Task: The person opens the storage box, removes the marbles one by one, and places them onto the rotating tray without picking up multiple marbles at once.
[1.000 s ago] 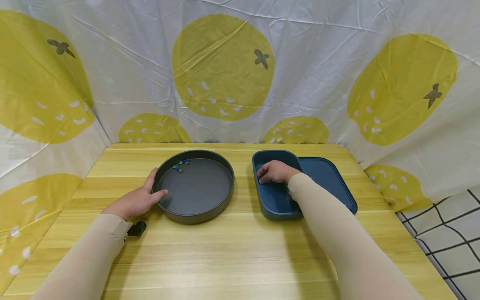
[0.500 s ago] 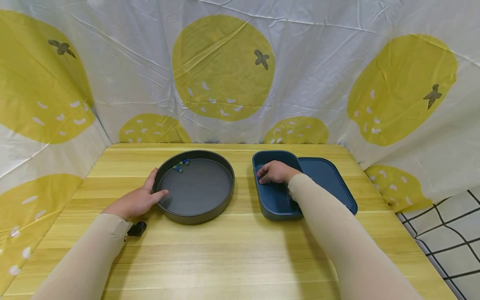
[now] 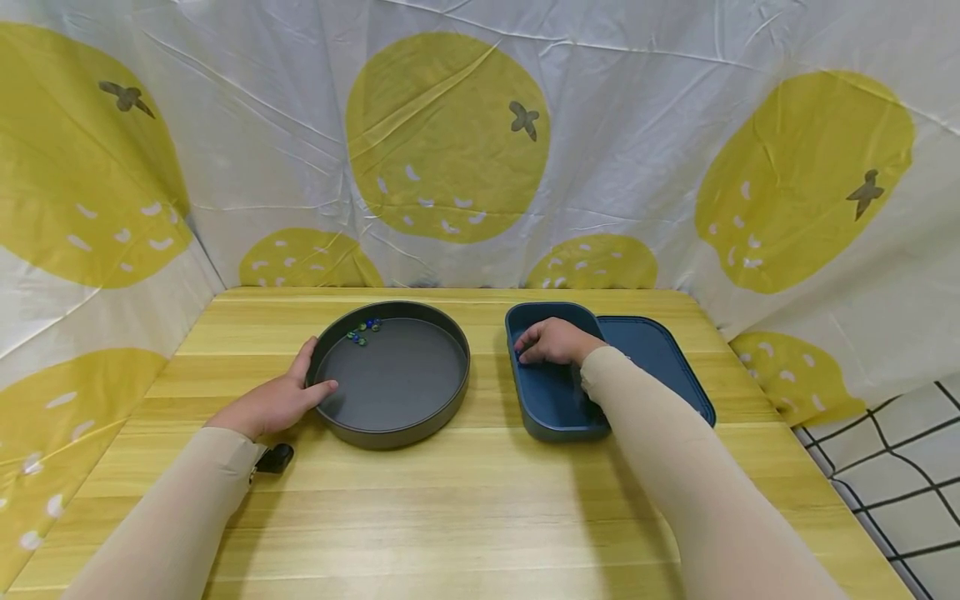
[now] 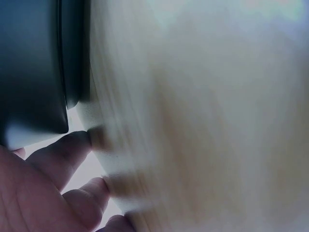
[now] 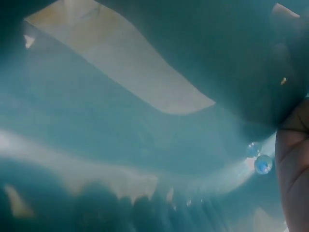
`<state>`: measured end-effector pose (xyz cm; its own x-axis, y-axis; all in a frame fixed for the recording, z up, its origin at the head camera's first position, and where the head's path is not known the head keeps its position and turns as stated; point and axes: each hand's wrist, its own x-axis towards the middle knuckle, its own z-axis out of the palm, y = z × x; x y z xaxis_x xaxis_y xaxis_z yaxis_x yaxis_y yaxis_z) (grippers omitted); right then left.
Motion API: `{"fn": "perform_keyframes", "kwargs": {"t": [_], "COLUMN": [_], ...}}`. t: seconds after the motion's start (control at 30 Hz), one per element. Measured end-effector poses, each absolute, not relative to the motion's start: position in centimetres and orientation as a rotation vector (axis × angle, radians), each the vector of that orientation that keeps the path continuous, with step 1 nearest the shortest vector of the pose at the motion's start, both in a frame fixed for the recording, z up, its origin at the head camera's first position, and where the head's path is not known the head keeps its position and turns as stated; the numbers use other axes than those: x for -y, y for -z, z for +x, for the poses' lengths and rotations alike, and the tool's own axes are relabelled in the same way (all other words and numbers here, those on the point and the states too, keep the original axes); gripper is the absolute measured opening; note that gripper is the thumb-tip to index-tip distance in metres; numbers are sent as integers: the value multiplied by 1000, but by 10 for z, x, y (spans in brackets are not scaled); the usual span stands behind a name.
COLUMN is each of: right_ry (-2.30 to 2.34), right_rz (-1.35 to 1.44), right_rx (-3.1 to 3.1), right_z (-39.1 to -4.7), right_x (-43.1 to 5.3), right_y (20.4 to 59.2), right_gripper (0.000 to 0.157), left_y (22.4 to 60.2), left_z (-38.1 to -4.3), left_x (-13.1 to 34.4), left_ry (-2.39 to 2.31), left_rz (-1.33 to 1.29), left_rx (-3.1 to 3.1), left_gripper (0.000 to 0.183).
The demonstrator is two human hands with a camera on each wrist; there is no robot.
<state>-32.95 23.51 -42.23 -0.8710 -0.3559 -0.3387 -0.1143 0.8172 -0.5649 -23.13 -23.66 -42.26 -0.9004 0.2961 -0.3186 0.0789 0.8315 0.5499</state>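
A dark grey round pan stands on the table, with several blue and green glass marbles at its back left. My left hand holds the pan's left side, thumb over the rim and fingers spread along the outside. In the left wrist view, fingertips reach the table beside the pan wall. My right hand reaches into a blue rectangular box, fingers bent down near its left wall. A clear bluish marble lies beside a finger in the right wrist view. I cannot tell whether the fingertips pinch anything.
A flat dark blue lid lies right of the box, partly behind it and the right sleeve. Wood-grain table surface spreads in front. A curtain with yellow fruit print borders the table's back and sides.
My right hand has risen slightly and shifted a little right inside the box. The left hand, pan and marbles in the pan stay in place.
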Motion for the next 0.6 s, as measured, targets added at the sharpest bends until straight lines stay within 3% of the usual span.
{"fn": "perform_keyframes", "kwargs": {"t": [0.6], "right_ry": [1149], "right_rz": [-252], "right_rx": [-2525], "right_z": [-323], "right_x": [-238], "right_y": [391], "right_gripper": [36], "left_y": [421], "left_z": [-230], "left_x": [236], "left_ry": [-788], "left_rz": [289], "left_rx": [-2601], "left_gripper": [102]}}
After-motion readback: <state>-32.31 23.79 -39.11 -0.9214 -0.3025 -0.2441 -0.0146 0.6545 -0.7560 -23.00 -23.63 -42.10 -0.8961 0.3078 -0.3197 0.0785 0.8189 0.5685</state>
